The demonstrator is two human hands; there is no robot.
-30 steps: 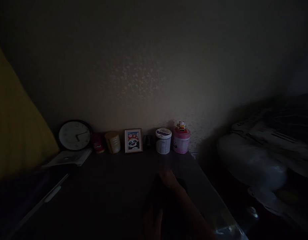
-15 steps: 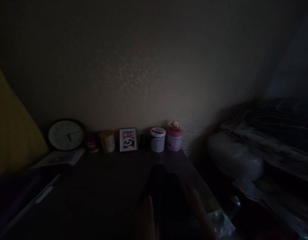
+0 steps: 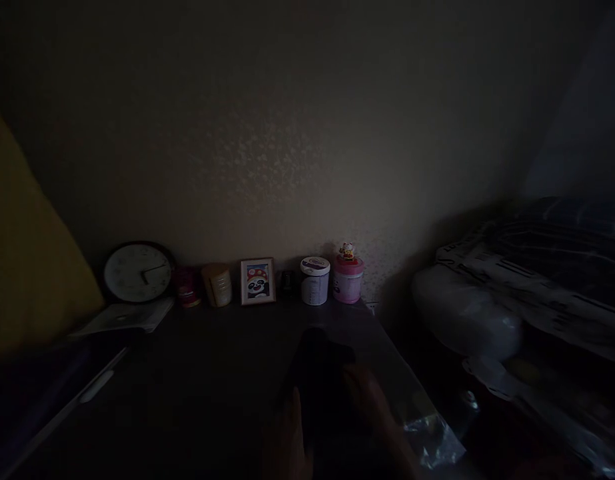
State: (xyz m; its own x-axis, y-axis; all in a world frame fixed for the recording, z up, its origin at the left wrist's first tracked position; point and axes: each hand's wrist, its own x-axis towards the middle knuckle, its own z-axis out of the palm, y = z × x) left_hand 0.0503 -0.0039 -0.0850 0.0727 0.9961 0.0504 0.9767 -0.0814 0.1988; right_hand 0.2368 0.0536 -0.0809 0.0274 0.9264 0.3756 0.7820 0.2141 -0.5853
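Observation:
A black, soft-looking thing [image 3: 322, 373], perhaps cloth, lies on the dark desk [image 3: 212, 360]; the dim light hides its exact kind. Along its left edge is my left hand [image 3: 291, 433], with a finger stretched forward and nothing visible in it. My right hand [image 3: 367, 393] reaches in from the lower right, and its fingertips touch the right side of the black thing. Those fingers are dark and blurred, so their grip is unclear.
Along the wall stand a round clock [image 3: 138, 272], a tan container [image 3: 217, 285], a picture frame [image 3: 258, 281], a white tub [image 3: 315, 281] and a pink tub [image 3: 348, 280] topped by a figurine [image 3: 347, 251]. Clear plastic [image 3: 434, 437] covers the right edge. Bulky bags [image 3: 467, 320] sit beyond.
My right hand has moved left, further onto the black thing. My left hand has shifted slightly left along its edge. The view has turned a little.

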